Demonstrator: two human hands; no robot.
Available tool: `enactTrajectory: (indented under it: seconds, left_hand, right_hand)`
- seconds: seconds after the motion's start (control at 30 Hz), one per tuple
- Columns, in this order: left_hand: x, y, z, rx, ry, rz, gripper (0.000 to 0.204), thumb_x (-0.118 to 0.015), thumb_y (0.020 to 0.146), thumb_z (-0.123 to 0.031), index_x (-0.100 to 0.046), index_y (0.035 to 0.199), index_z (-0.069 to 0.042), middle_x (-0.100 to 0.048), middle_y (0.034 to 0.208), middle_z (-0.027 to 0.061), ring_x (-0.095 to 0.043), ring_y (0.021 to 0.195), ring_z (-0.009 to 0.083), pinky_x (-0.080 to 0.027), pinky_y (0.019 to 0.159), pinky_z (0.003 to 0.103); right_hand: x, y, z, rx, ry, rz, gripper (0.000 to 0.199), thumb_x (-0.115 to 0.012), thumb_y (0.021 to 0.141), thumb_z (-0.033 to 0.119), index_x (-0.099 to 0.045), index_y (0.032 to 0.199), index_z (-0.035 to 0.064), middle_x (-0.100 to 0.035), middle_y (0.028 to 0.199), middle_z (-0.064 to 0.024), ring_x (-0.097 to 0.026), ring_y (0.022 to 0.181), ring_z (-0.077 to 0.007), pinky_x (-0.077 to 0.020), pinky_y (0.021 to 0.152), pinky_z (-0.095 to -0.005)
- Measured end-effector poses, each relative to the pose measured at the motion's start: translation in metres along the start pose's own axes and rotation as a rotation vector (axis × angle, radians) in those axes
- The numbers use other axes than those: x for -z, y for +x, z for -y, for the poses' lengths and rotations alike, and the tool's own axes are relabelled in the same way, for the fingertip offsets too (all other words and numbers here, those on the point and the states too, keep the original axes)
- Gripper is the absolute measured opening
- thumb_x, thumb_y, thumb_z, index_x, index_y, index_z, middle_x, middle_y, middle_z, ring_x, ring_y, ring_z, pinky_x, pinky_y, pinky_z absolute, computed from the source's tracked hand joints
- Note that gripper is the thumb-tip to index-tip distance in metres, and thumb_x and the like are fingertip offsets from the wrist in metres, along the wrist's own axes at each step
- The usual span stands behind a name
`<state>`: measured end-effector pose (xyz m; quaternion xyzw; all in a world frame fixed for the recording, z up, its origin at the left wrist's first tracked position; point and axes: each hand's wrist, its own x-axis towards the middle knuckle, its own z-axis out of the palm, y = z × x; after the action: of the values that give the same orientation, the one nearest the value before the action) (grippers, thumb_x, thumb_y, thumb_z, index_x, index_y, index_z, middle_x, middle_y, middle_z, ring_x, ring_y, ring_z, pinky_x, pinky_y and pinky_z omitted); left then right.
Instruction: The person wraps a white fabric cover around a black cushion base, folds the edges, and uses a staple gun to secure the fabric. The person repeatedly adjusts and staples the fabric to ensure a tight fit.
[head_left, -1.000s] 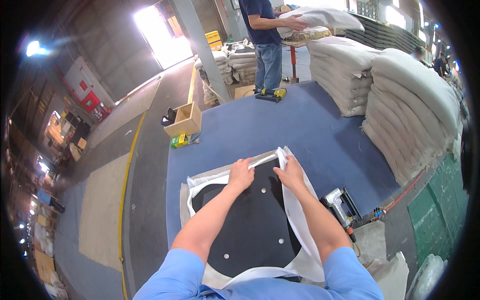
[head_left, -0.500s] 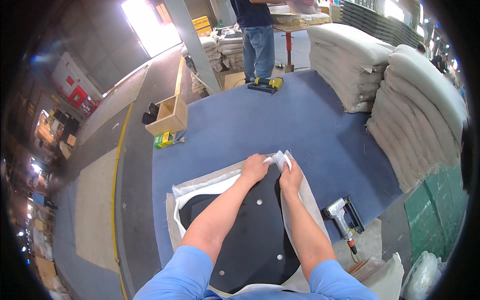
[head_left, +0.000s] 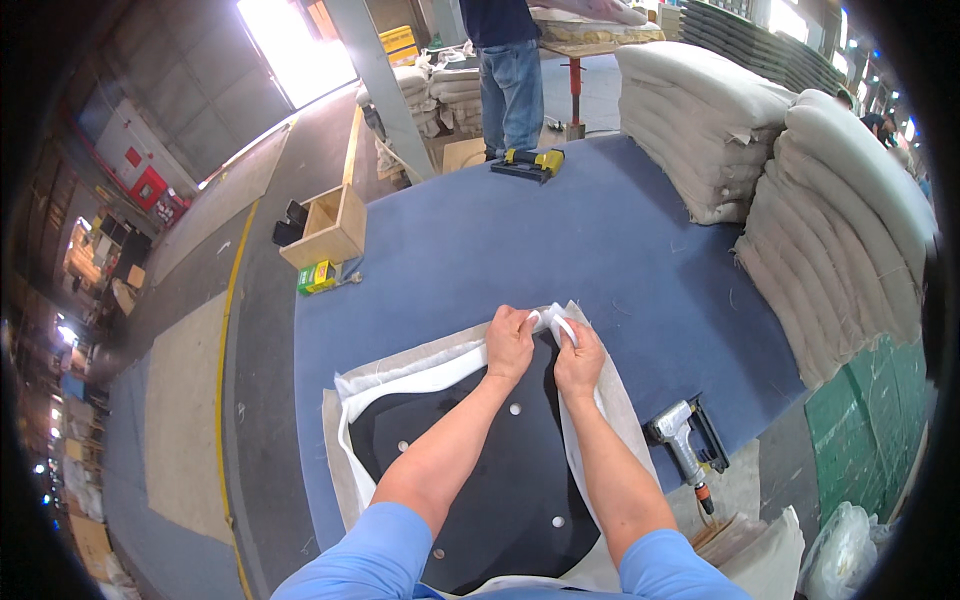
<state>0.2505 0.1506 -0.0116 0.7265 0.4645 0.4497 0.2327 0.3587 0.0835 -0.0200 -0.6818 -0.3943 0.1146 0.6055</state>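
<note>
A black panel (head_left: pixel 470 470) with several round holes lies on the blue-covered table, framed by white padding (head_left: pixel 420 378) and an outer border of beige fabric (head_left: pixel 330 420). At the panel's far right corner both my hands are closed on the white padding, whose edge bunches up between them. My left hand (head_left: pixel 511 345) pinches it left of the corner; my right hand (head_left: pixel 579 362) grips a folded white strip just right of it. To the right of my right forearm lies a silver staple gun (head_left: pixel 680 440) with a hose fitting. My forearms cover parts of the panel.
A yellow-and-black staple gun (head_left: pixel 530 164) rests at the table's far edge. On the left edge stand a wooden box (head_left: pixel 335 225) and a small green-and-yellow carton (head_left: pixel 317 277). Stacked beige cushions (head_left: pixel 830 220) fill the right side. Another person (head_left: pixel 508 80) stands beyond the table.
My hands stay at the corner, with the right wrist turned slightly and the padding's bunched edge reshaped between them. The view has shifted a little. The other person's pale sheet has moved.
</note>
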Motion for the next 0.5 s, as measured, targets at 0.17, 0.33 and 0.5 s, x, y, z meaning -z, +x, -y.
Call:
enactTrajectory:
  seconds: [0.17, 0.33, 0.5]
  left_hand:
    - [0.0, -0.003, 0.003, -0.023, 0.05, 0.008, 0.014, -0.067, 0.093, -0.017, -0.073, 0.093, -0.003, -0.063, 0.083, 0.0138, -0.063, 0.08, 0.0341, -0.05, 0.072, 0.044]
    - [-0.002, -0.004, 0.005, -0.046, 0.034, 0.016, 0.015, -0.067, 0.093, -0.017, -0.073, 0.093, -0.003, -0.064, 0.083, 0.0143, -0.064, 0.081, 0.0351, -0.05, 0.071, 0.044]
    - [-0.002, -0.004, 0.007, -0.061, 0.023, 0.009, 0.015, -0.066, 0.093, -0.016, -0.073, 0.093, -0.003, -0.065, 0.082, 0.0146, -0.063, 0.079, 0.0352, -0.05, 0.071, 0.044]
  right_hand:
    - [-0.007, 0.016, 0.007, -0.152, 0.048, 0.066, 0.02, -0.063, 0.096, 0.01, -0.073, 0.112, 0.0034, -0.075, 0.101, -0.0142, -0.072, 0.095, -0.0281, -0.0526, 0.087, -0.0366]
    - [-0.009, 0.016, 0.001, -0.157, 0.101, 0.028, 0.02, -0.064, 0.096, 0.009, -0.073, 0.112, 0.0025, -0.076, 0.102, -0.0136, -0.072, 0.096, -0.0259, -0.0522, 0.087, -0.0344]
    - [-0.011, 0.016, 0.001, -0.091, 0.121, 0.027, 0.019, -0.063, 0.096, 0.008, -0.073, 0.111, 0.0013, -0.075, 0.1, -0.0122, -0.072, 0.094, -0.0228, -0.0522, 0.086, -0.0333]
